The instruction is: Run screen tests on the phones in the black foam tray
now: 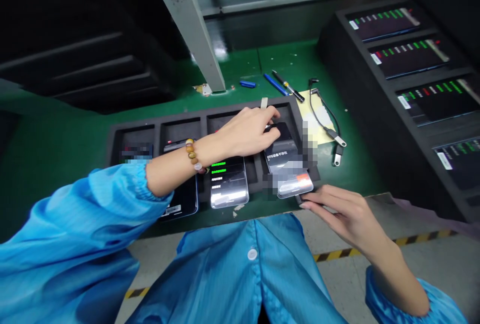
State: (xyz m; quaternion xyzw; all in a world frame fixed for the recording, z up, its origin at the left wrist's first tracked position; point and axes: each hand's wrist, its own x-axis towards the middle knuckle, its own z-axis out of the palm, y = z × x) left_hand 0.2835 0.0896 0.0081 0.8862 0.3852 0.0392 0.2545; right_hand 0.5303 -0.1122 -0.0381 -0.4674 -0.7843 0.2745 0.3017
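Observation:
A black foam tray (157, 123) with several slots lies on the green bench. Phones rest in its slots. My left hand (249, 131) reaches across the tray, fingers curled and pressed on the far end of the rightmost phone (287, 156), whose screen shows white text. My right hand (343, 214) sits at that phone's near end, fingertips pinched at its bottom edge where a small plug seems to be. A lit phone (228, 184) lies in the neighbouring slot, and a dark phone (183, 199) under my left wrist.
A black rack (375, 94) at the right holds several phones with green-lit screens. Blue pens (275, 84), a black pen (288, 86) and a black cable with adapter (333, 136) lie behind the tray. A grey post (191, 24) rises from the bench. Dark shelving stands at the left.

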